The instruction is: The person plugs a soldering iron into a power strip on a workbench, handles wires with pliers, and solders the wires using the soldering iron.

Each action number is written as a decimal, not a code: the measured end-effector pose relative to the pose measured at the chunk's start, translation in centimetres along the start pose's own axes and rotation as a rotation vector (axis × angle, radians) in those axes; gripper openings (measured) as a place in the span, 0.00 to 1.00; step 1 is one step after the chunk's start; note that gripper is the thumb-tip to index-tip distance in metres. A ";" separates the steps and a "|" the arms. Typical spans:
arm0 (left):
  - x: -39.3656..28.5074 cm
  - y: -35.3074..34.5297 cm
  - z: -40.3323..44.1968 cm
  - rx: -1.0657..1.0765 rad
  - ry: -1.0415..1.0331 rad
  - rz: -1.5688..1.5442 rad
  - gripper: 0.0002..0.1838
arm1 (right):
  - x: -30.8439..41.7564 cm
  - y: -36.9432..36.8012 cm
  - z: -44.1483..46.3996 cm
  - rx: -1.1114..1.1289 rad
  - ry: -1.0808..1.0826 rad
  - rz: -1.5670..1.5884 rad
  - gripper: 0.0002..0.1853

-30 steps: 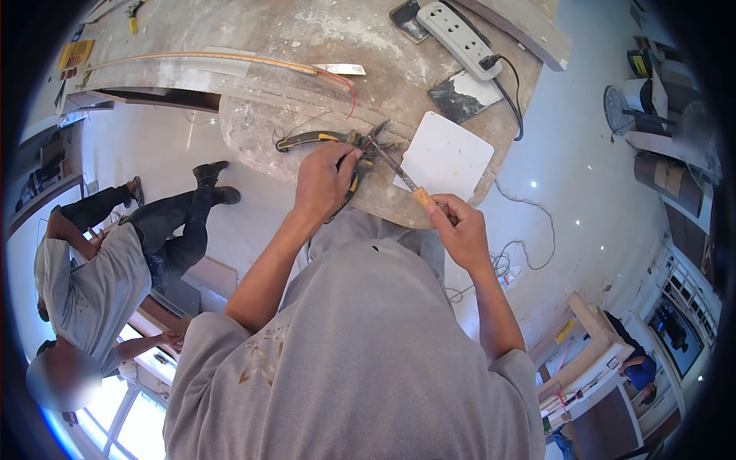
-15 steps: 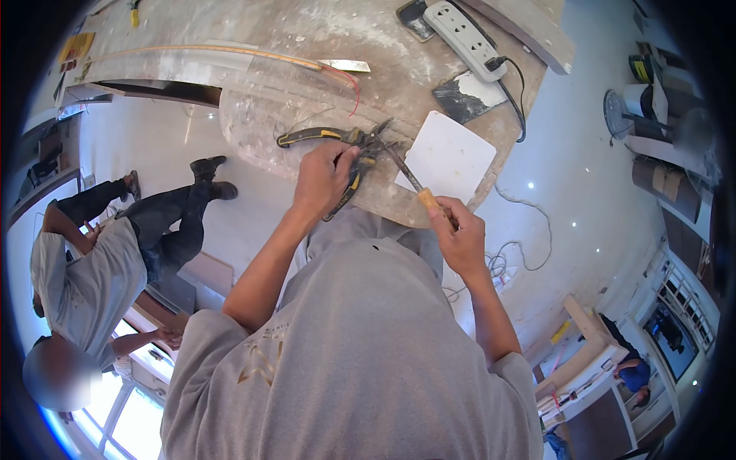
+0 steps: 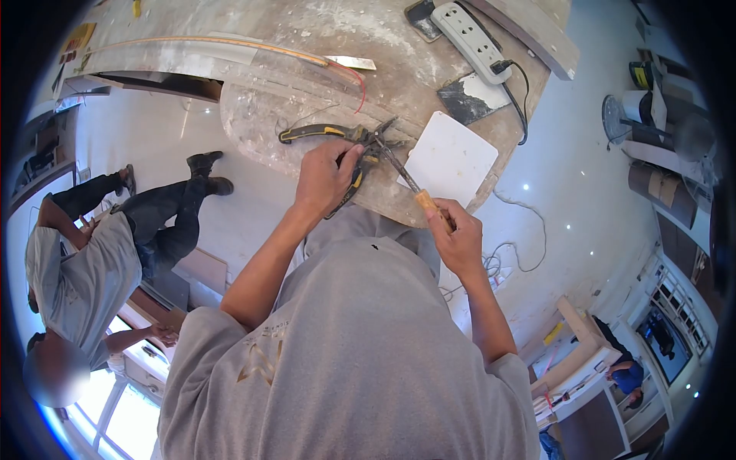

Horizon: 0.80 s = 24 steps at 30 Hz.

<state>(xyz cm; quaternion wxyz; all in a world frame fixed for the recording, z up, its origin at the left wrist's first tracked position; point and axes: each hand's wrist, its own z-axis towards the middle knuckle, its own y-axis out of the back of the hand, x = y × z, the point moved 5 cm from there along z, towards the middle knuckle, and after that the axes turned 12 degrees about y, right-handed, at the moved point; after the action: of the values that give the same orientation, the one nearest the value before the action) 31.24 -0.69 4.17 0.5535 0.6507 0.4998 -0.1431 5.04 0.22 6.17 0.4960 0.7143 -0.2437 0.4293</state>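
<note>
A pair of pliers (image 3: 325,132) with black and yellow handles lies spread on the worktable's rounded end. My left hand (image 3: 328,175) is closed between the handles, thumb and fingers pinched on the pliers near the joint; the fingertips are partly hidden. My right hand (image 3: 458,238) grips the wooden handle of a thin tool (image 3: 400,169) with a dark metal shaft. Its kind is unclear, but it looks like a screwdriver. The shaft slants up to the left and its tip meets the pliers around the joint. Beside the shaft lies a white square plate (image 3: 451,157).
On the stained worktable (image 3: 307,84) are a white power strip (image 3: 471,42) with a plugged-in cord, a dark scraper-like plate (image 3: 469,98), a long thin strip (image 3: 230,41) and a red wire (image 3: 360,88). A co-worker (image 3: 92,253) is at the left; another person (image 3: 629,376) is far right.
The tip of the wooden-handled tool has shifted slightly left and up against the pliers, and my right hand has moved slightly left. My left hand stays nearly in place.
</note>
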 end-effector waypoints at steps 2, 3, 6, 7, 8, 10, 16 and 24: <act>-0.1 0.0 0.0 0.000 -0.009 0.010 0.11 | 0.0 0.0 0.0 0.023 -0.030 0.004 0.11; -0.1 0.0 0.0 -0.002 -0.014 0.011 0.11 | 0.0 0.0 0.0 0.034 -0.045 0.005 0.11; 0.1 -0.1 0.0 -0.003 -0.019 0.013 0.11 | 0.2 0.1 0.0 0.054 -0.072 -0.003 0.11; 0.1 -0.1 0.0 -0.001 -0.014 0.015 0.11 | 0.0 0.0 0.0 0.044 -0.071 0.009 0.11; 0.2 -0.2 -0.1 0.001 -0.009 0.016 0.11 | -0.3 -0.2 -0.2 0.034 -0.070 0.021 0.11; 0.0 -0.1 -0.1 0.009 0.016 0.012 0.11 | -0.4 -0.3 -0.2 0.026 -0.066 0.035 0.11; -0.2 -0.1 0.0 0.023 0.017 0.024 0.12 | -0.3 -0.3 0.0 0.031 -0.054 0.023 0.11; -0.1 -0.1 -0.1 0.006 -0.015 -0.010 0.12 | 0.7 0.0 0.3 0.032 -0.041 -0.027 0.11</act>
<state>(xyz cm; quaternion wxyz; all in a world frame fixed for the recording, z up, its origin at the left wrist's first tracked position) 31.08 -0.66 4.26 0.5545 0.6487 0.4986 -0.1522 5.48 0.01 6.74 0.4851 0.7342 -0.2371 0.4117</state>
